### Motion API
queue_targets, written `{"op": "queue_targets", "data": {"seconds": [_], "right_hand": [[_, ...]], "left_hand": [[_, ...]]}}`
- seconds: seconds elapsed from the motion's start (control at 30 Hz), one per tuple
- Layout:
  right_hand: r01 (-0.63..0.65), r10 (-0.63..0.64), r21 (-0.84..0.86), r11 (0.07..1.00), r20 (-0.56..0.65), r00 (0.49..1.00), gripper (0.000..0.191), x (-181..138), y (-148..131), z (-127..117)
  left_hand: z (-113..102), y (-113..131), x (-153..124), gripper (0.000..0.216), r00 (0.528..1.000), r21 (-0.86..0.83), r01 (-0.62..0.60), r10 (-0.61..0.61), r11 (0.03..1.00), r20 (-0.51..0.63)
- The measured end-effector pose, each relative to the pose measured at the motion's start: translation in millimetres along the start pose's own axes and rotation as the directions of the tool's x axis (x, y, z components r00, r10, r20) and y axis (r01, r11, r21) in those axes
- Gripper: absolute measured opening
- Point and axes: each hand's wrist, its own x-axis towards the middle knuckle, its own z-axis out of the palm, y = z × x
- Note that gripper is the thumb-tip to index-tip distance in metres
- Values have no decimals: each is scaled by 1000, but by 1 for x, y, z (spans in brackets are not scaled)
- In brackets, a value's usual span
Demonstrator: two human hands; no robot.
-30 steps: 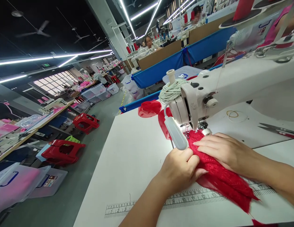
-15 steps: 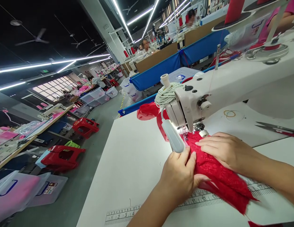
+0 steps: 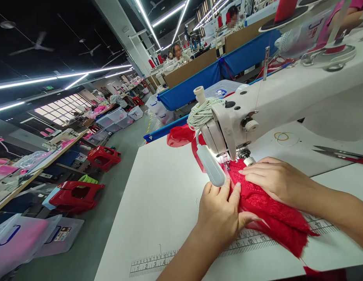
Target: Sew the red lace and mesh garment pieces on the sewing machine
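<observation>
Forward goes the left hand (image 3: 220, 212) since a second ago, sliding up the red lace fabric piece (image 3: 266, 208) until its fingers (image 3: 225, 188) sit just under the white lamp head (image 3: 210, 166), while the right hand (image 3: 275, 179) has hardly shifted. That lace lies flat on the white tabletop (image 3: 160, 203), its front end tucked under the presser foot of the white industrial sewing machine (image 3: 286, 101), its tail trailing back over the printed ruler scale (image 3: 242, 244) along the near edge. Left fingers are close together and pressed down on the lace's left edge, thumb splayed onto the cloth; right fingers lie flat and slightly spread on top, just beside the needle area. By the look of it this is light, limp, open-weave stuff: it should stretch and snag easily, so flat palms and edge pressure look the safest hold, not a pinch in the middle. Crowding things, the lamp head hangs right over the left fingertips and the needle sits close to both hands. More red sheer fabric (image 3: 181, 134) bunches behind the machine. Out to the right, scissors (image 3: 339, 153) and a rubber band (image 3: 282, 136) rest well apart. Beyond, red plastic stools (image 3: 77, 193) dot the aisle and other people work at far benches.
</observation>
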Motion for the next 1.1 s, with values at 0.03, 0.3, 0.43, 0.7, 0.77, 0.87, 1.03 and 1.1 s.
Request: {"op": "queue_targets", "data": {"seconds": [0.03, 0.3, 0.43, 0.7, 0.77, 0.87, 1.03, 1.1], "right_hand": [[17, -17, 4, 1000, -4, 1000, 28, 1, 1, -1], [42, -42, -7, 999, -3, 999, 31, 7, 6, -1], [16, -16, -3, 1000, 30, 999, 33, 8, 6, -3], [-46, 45, 9, 999, 108, 993, 35, 12, 9, -9], [-60, 58, 12, 998, 113, 992, 38, 11, 9, -10], [-16, 13, 42, 999, 79, 997, 43, 8, 8, -9], [133, -131, 115, 984, -25, 991, 40, 0, 6, 3], [110, -107, 80, 991, -42, 993, 38, -1, 6, 8]], "left_hand": [[1, 0, 0, 73, 1000, 6, 1, -1, 1000, -5], [6, -2, -1, 72, 999, 60, -1, -1, 998, 33], [7, -3, 1, 70, 1000, 65, 2, -3, 998, 18], [6, -10, 3, 67, 999, 13, 13, -14, 1000, 30], [5, -12, 5, 68, 1000, -12, -9, 9, 1000, 2], [5, -13, 8, 70, 998, -86, -66, 66, 994, -10], [5, -12, 11, 50, 995, -151, -82, 90, 985, 49], [4, -12, 11, 38, 994, -150, -50, 63, 987, 87]]}}
